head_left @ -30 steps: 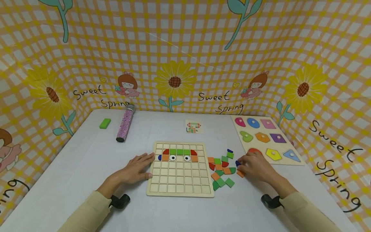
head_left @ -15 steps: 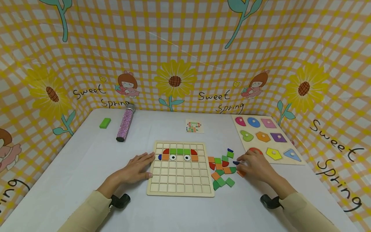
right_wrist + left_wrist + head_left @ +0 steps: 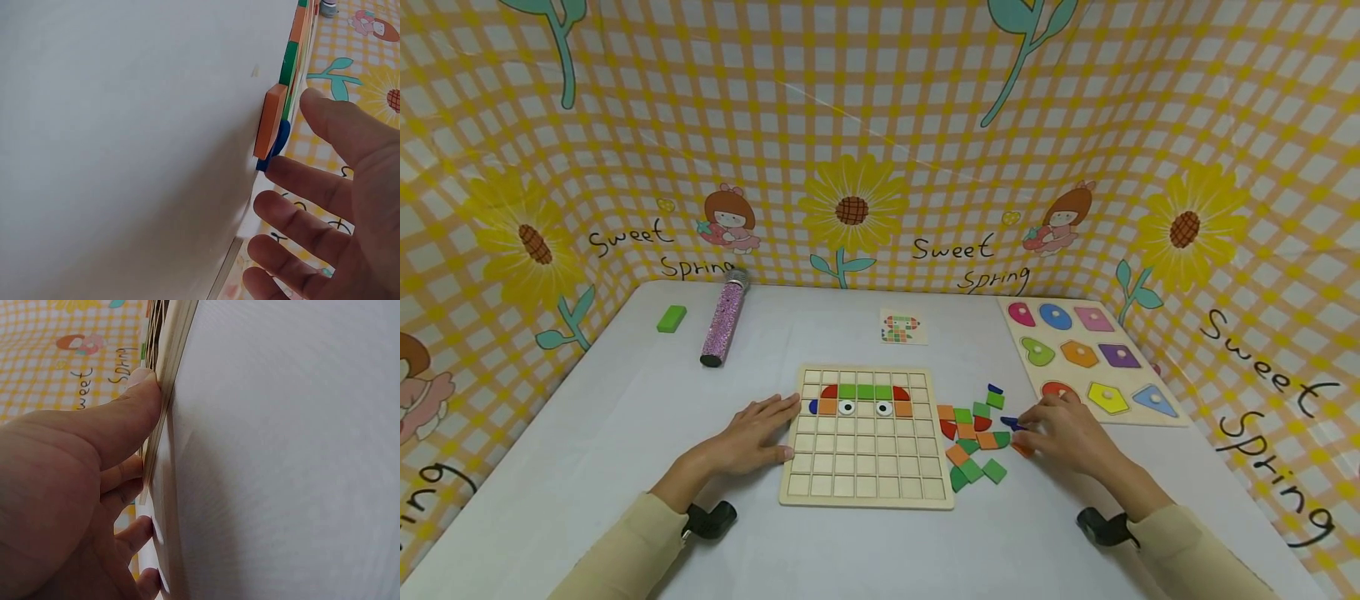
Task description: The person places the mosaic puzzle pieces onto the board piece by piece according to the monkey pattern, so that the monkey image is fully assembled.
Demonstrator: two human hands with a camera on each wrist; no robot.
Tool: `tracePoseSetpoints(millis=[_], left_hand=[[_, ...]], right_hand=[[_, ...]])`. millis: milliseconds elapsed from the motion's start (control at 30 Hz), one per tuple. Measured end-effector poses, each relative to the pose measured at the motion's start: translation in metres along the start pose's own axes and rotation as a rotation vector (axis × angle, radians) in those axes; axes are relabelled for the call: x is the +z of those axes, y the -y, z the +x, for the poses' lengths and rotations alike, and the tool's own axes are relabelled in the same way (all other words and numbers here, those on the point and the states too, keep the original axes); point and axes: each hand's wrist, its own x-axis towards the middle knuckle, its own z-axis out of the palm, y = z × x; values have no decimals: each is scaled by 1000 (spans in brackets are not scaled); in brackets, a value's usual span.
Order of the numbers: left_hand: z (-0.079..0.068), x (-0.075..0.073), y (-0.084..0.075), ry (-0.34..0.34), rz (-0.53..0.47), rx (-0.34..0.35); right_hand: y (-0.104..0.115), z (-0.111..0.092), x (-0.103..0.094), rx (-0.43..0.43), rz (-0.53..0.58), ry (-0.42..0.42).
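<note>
In the head view a square wooden grid board (image 3: 865, 504) lies at the middle of the table, with red, green, orange and blue tiles and two eye tiles in its upper rows. My left hand (image 3: 752, 433) rests along the board's left edge; in the left wrist view its thumb (image 3: 134, 409) touches that edge, fingers spread. To the right of the loose tiles is my right hand (image 3: 1063, 429), its index fingertip right at a dark blue tile (image 3: 1010, 423). In the right wrist view the thumb stands apart from this blue tile (image 3: 282, 137), and an orange tile (image 3: 270, 122) is in front.
Several loose green, orange and red tiles (image 3: 972, 472) lie right of the board. A picture card (image 3: 917, 333) is behind it. A shape puzzle (image 3: 1060, 329) stands back right; a glittery microphone (image 3: 722, 325) and green block (image 3: 672, 318) are back left.
The dark blue tile has shifted slightly left and turned at my right fingertips, and more of it shows. My left hand and the board have stayed in place.
</note>
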Motion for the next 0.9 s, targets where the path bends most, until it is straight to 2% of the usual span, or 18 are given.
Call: tracePoseSetpoints(millis=[200, 567, 900], left_hand=[[0, 0, 1, -2, 5, 11], [0, 1, 1, -1, -5, 10], [0, 0, 1, -3, 0, 18]], right_hand=[[4, 8, 3, -5, -2, 19], [10, 21, 8, 5, 64, 54], [2, 26, 7, -23, 102, 74]])
